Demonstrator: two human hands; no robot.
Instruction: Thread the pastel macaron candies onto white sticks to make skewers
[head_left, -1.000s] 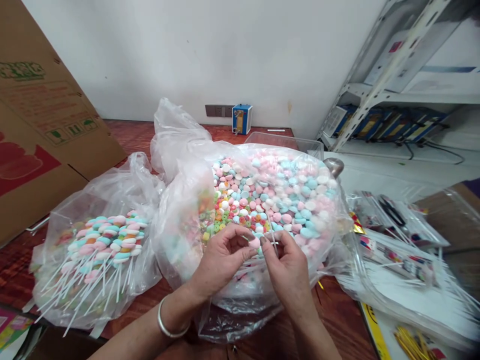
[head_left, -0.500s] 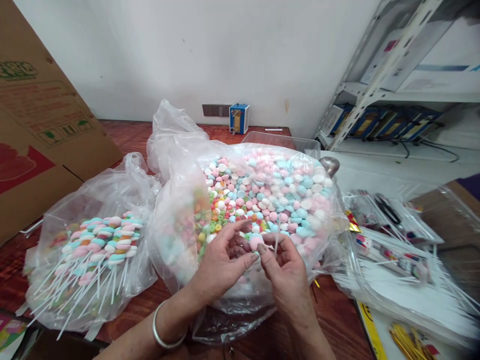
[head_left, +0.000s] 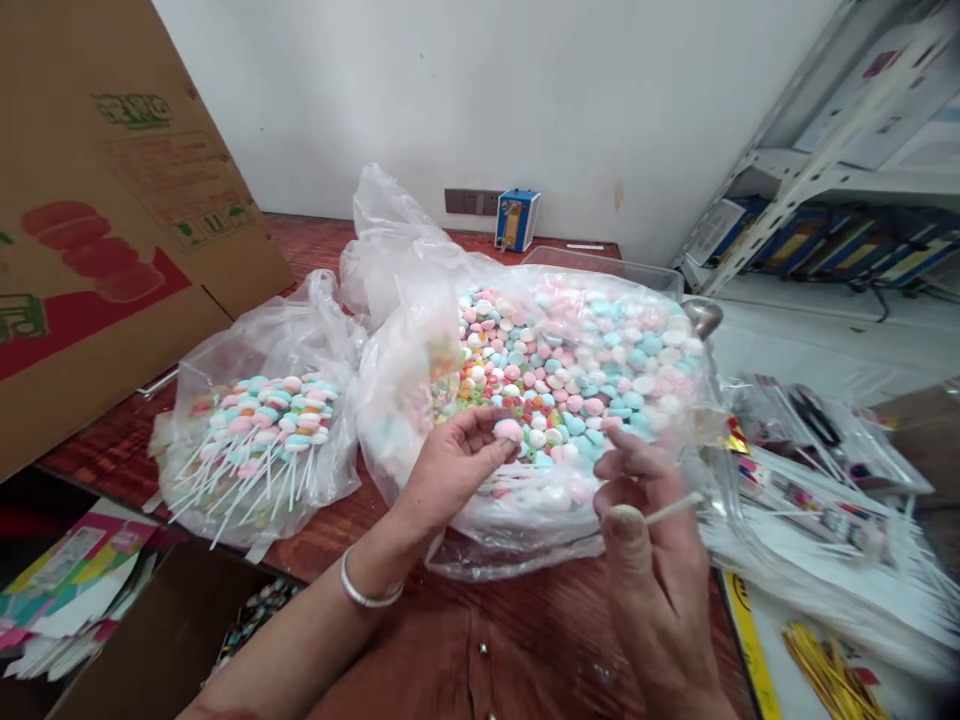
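Note:
In the head view my left hand [head_left: 457,465] pinches a pink-and-white marshmallow candy [head_left: 508,431] between thumb and fingers, above the big clear plastic bag [head_left: 480,545]. Apart from it at the right, my right hand [head_left: 656,570] holds a thin white stick [head_left: 679,507], its index finger stretched out. Loose pink, blue and white candies [head_left: 592,405] fill the big bag, with small colourful rings [head_left: 536,403] among them at the near left. Left of it, a second bag [head_left: 330,310] bears many finished candy sticks [head_left: 274,415], white sticks pointing toward me.
A cardboard box [head_left: 135,200] stands at the left. On the right lie bundles of white sticks [head_left: 832,590], packets, black-handled scissors [head_left: 817,415] and gold ties [head_left: 832,670]. A metal scoop [head_left: 703,316] sits behind the big bag. A white shelf [head_left: 825,175] rises at the right.
My hands were close together around the candy and stick; now the right hand has moved right and nearer with the stick. The candy stays in my left hand. The view has shifted.

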